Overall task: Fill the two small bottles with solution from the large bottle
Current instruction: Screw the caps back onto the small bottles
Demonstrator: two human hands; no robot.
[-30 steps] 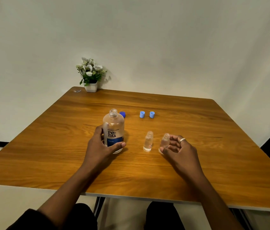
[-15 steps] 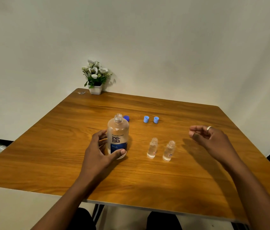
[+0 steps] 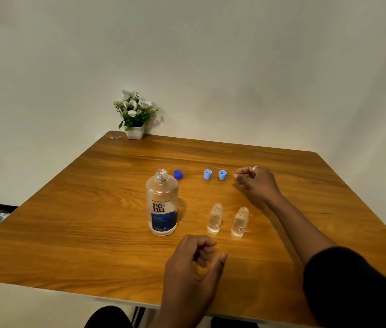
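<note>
Caps are lying far right, by the loosely curled, empty right hand. Left hand is curling empty near both small bottles, right of the big bottle. Pinching one cap gently should work best.

Two small bottles stand right of the large bottle.
</note>
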